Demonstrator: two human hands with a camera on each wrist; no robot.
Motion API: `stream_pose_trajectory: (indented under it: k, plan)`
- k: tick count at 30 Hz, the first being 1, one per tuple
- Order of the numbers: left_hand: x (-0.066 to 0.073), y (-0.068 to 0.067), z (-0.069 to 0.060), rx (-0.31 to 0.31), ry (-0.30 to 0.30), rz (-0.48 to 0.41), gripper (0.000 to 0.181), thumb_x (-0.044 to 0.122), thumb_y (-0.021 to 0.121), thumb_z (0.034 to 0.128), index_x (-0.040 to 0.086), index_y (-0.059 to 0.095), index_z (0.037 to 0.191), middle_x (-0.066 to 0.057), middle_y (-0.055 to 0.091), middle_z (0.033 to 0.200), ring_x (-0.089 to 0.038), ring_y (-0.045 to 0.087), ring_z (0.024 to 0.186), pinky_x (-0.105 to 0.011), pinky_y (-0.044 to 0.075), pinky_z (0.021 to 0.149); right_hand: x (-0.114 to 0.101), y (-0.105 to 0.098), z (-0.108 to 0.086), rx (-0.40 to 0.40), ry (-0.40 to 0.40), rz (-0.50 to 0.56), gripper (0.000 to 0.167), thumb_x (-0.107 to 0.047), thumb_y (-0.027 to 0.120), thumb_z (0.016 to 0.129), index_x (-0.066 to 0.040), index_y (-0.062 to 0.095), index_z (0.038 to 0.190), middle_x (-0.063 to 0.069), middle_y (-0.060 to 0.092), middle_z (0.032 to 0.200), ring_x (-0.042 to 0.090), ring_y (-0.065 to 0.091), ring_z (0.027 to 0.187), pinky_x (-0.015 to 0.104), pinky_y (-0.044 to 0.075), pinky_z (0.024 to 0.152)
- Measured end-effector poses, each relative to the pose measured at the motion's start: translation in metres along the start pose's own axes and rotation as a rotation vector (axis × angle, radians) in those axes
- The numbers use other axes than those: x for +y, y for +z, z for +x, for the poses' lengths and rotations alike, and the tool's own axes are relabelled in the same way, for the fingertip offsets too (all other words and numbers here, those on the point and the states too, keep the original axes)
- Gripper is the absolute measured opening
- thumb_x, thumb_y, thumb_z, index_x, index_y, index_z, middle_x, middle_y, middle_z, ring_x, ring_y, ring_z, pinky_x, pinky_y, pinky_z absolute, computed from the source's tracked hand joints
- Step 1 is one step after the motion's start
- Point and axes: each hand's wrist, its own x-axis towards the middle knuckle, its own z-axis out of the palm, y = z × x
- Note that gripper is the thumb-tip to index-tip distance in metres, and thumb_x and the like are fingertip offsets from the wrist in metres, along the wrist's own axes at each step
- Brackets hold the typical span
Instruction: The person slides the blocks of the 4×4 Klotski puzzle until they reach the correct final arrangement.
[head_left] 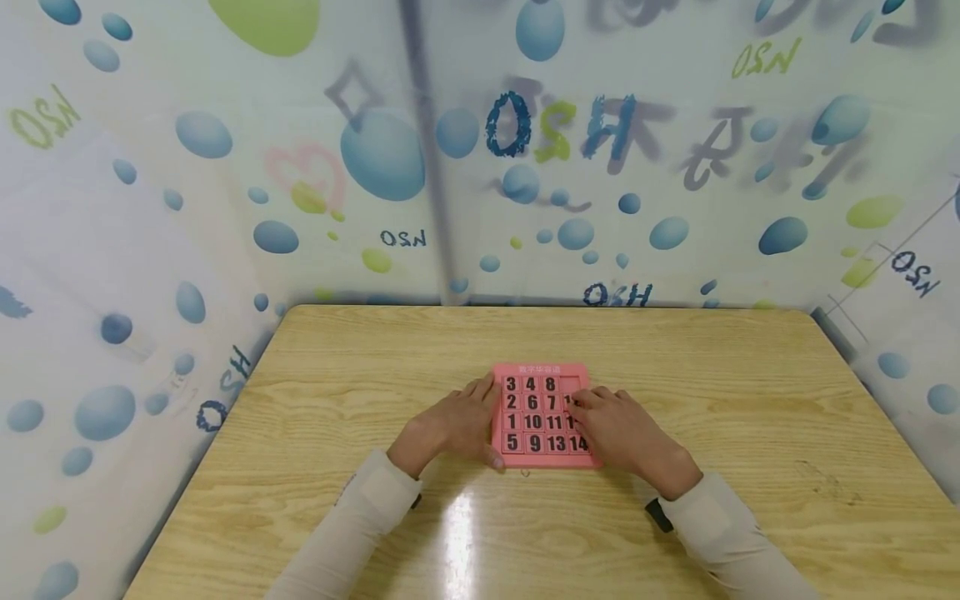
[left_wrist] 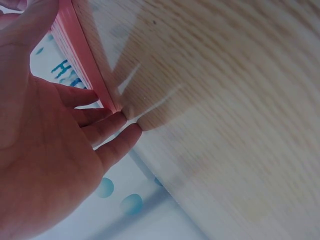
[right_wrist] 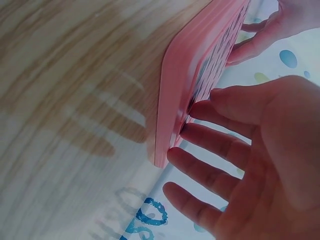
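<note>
A pink sliding number puzzle [head_left: 540,461] lies flat on the wooden table, its numbered tiles facing up. In the head view the gap among the tiles is at the top right, beside the 8. My left hand [head_left: 463,422] rests along the puzzle's left side, thumb by the lower left corner. The left wrist view shows extended fingers [left_wrist: 105,127] at the frame's edge. My right hand [head_left: 622,427] reaches over the right side, fingertips touching tiles in the right column and partly covering them. Loosely bent fingers [right_wrist: 210,167] appear in the right wrist view.
The wooden table [head_left: 360,358] extends around the puzzle on all sides. Behind it stands a pale wall covering [head_left: 660,183] printed with blue and green drops, and similar panels flank both sides. Light glares off the table near the left forearm.
</note>
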Motion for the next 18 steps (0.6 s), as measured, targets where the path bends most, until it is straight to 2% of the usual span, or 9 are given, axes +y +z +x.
stream_pose_trajectory:
  k: [13, 18]
  plan:
    - [-0.0009, -0.001, -0.0003, 0.007, 0.006, -0.001, 0.127, 0.066, 0.074, 0.0736, 0.006, 0.003, 0.16, -0.014, -0.002, 0.167, -0.03, 0.008, 0.154, -0.047, 0.023, 0.122, -0.0001, -0.0009, -0.0007, 0.025, -0.034, -0.022, 0.024, -0.022, 0.061, 0.099, -0.012, 0.072, 0.118, 0.008, 0.064, 0.125, 0.03, 0.06, 0.116, 0.053, 0.052, 0.092]
    - [-0.0016, -0.0009, 0.0002, 0.009, 0.016, -0.002, 0.127, 0.066, 0.075, 0.0737, 0.006, 0.003, 0.16, -0.015, -0.001, 0.167, -0.031, 0.009, 0.153, -0.048, 0.023, 0.122, -0.0008, -0.0006, 0.002, 0.071, -0.03, -0.014, 0.027, -0.02, 0.06, 0.099, -0.011, 0.069, 0.123, 0.007, 0.065, 0.123, 0.03, 0.059, 0.115, 0.053, 0.051, 0.094]
